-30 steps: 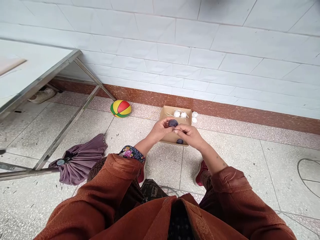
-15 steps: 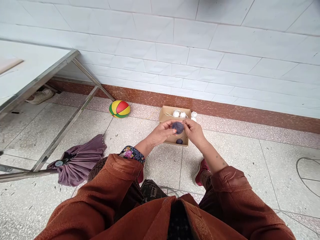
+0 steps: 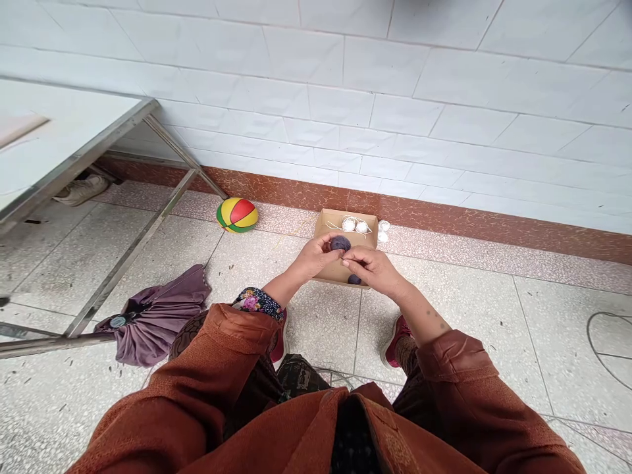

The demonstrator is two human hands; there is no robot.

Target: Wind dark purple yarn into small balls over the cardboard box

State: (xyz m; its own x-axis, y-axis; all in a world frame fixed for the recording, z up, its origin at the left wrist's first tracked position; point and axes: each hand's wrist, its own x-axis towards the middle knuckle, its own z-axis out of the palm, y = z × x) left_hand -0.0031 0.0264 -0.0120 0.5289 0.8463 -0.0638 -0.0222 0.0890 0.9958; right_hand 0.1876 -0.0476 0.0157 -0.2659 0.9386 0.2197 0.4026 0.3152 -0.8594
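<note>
Dark yarn ball [image 3: 340,243] sits up in your left hand [image 3: 315,259], above the cardboard tray [image 3: 320,227]; your left fingers curl round it, thumb below, narrow and holding; your right hand [image 3: 375,266] meets it at the lower right edge, fingers drawn into a narrow pinch; whether a strand runs between those tips, you cannot tell, it is too small to make out.

Why so: the left grip likely serves as a cradle, steadying the round shape and leaving the right fingertips free for fine work at its edge; the tray lies on the floor [image 3: 444,303] ahead of your feet, centred under both hands, perhaps so anything dropped lands inside; its raised walls probably check rolling; a second dark ball [image 3: 354,279] rests at the near end, partly behind your right hand; a left white ball [image 3: 348,224] and a right white ball [image 3: 362,227] lie side by side at the far end, apart from it, with loose white strands about them; more white pieces [image 3: 384,230] lie outside, just beside the tray's right wall.

Look of the held ball: purplish grey, roundish, matt, apparently soft; its lower side is partly hidden by your fingers.
</note>
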